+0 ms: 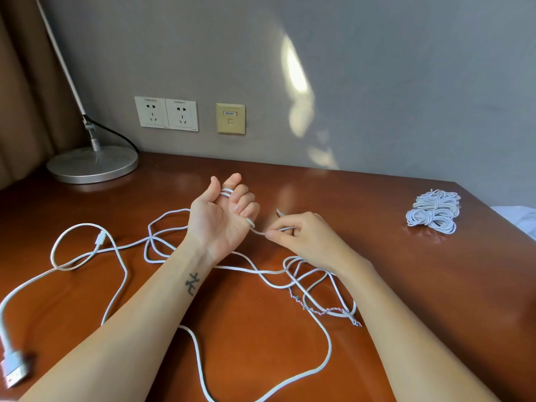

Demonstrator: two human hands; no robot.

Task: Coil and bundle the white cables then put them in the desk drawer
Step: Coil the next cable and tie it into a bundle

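Presently the left hand (223,219) is raised palm-up above the desk (377,204), fingers curled, with two turns of the white cable (259,232) round the forefinger and another pass hooked at the little finger. The right hand (304,236) is just beside it and pinches the same cable between thumb and forefinger, a short free end poking up behind the knuckles. The rest lies slack in wide crossing loops over the near desk, under both forearms. Cannot tell whether that sprawl is one cable or several. A USB plug (13,369) sits at the near left edge, a small connector (100,237) further in, and frayed coloured strands (327,310) trail at the right. Finished bundles (433,213) are stacked well apart at the far right. No drawer is in view. Handling, as judged: light, thin and limp, with a smooth jacket likely to slide, and it seems to keep a little curl, so turns may spring off the fingers unless kept snug. Crossings look prone to snag, so feed it slowly. Best hold is on the jacket close to the coil, not by the plugs and not by the frayed end, which looks fragile. A finished coil should lift easily by its waist.
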